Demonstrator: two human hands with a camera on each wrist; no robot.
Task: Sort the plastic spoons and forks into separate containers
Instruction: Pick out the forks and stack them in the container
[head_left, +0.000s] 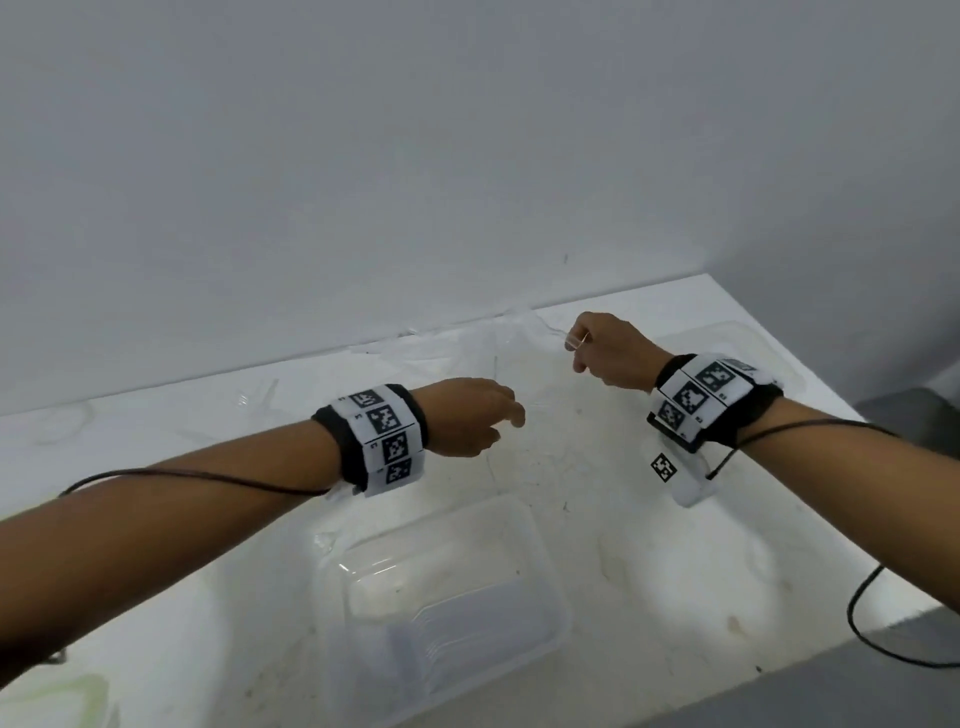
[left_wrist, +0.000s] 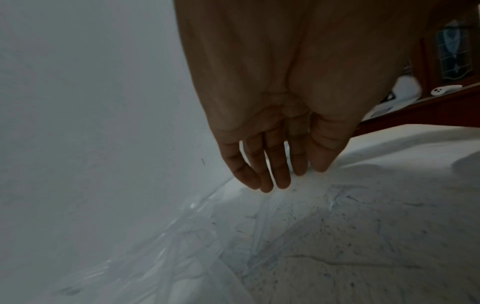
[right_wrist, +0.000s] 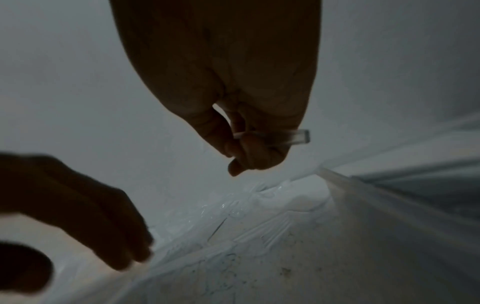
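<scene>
Wristbands black with white panels carrying black-and-white square code markers; same on the other band. Cables black. Table white with dark specks and scuffs. Wall plain pale grey. Container clear. Utensil handle clear. Cabinet reddish-brown wood.

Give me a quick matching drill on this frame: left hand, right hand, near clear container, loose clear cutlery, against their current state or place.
Things:
1. left hand
2. right hand
3. near clear container
4. loose clear cutlery

States or places:
A. scattered on the table by the wall
B. pinches a clear utensil handle
C. fingers straight, holding nothing
D. on the table's near edge, between the forearms

Pairs: 1-C, 2-B, 3-D, 4-A
</scene>
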